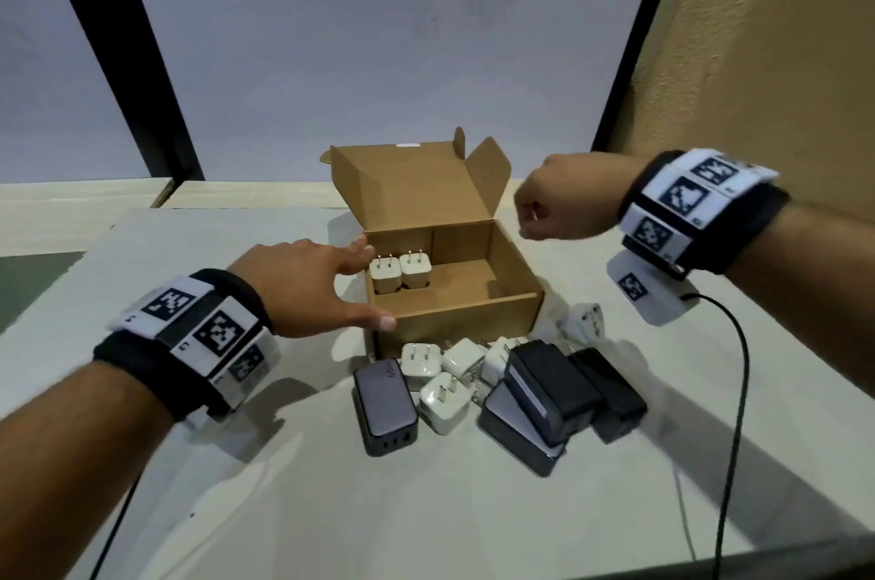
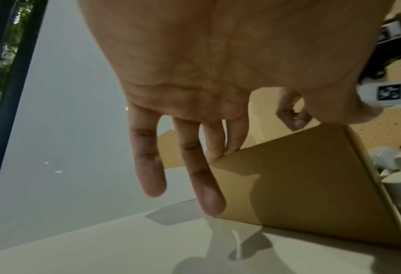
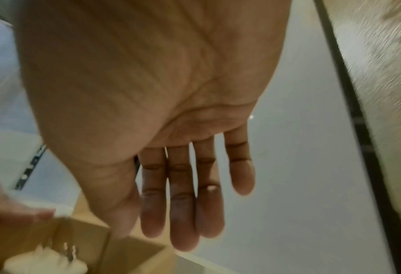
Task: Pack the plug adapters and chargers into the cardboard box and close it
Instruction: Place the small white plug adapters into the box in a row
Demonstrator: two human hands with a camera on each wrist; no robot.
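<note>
Both hands empty, fingers loose

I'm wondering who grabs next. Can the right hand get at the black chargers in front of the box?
Probably yes: the right hand is empty beside the box, and the black chargers lie uncovered on the table.

— What do we have on the pale surface?
— We see the open cardboard box, white plug adapters and black chargers heaped just before it, and a black cable.
</note>
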